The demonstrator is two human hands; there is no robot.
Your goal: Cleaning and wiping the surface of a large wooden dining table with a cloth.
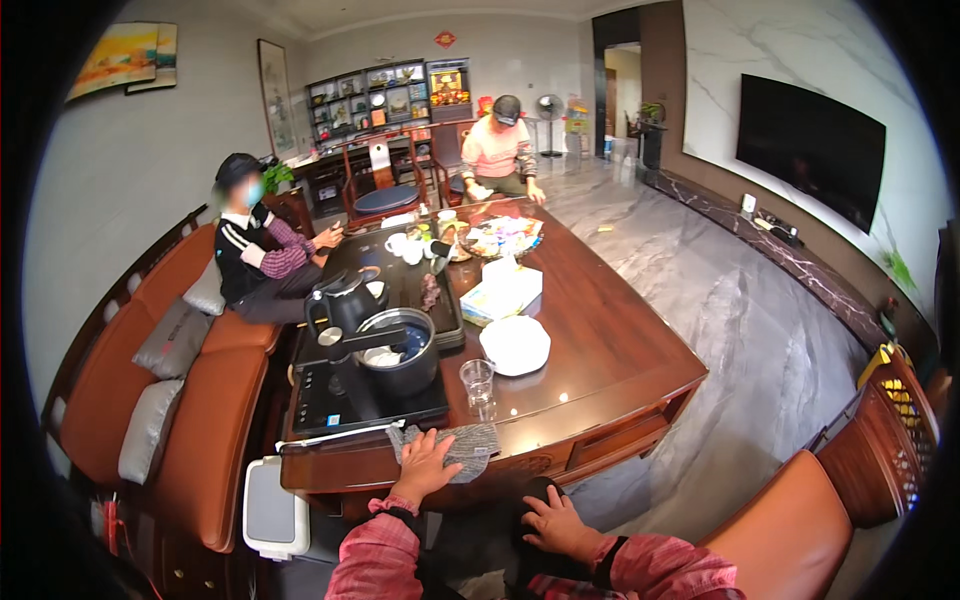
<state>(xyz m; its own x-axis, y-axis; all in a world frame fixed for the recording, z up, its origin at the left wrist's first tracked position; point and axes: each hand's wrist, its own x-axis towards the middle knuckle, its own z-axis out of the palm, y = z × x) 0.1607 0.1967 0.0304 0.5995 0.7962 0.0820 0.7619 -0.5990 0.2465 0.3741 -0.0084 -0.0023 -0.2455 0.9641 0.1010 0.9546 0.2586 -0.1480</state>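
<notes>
My left hand [426,466] presses down on a folded grey cloth [474,444] at the near edge of the wooden tea table [600,330], fingers spread. My right hand [556,523] rests on my dark-clothed knee, fingers apart, with nothing in it. Just beyond the cloth stands a clear drinking cup [477,381]. Left of the cup, a black pot [397,375] with water in it sits on a black electric tea stove [352,409]. Behind it stands a black kettle [345,300]. A white lobed dish or box [515,345] lies to the cup's right.
A tissue box [504,292] and a tray of wrapped snacks [504,236] stand farther back, beside a tea tray [442,300]. One person [255,240] sits on the orange sofa [225,375]; another [499,150] is at the far end. A bin [276,506] stands below left, a chair [787,510] right.
</notes>
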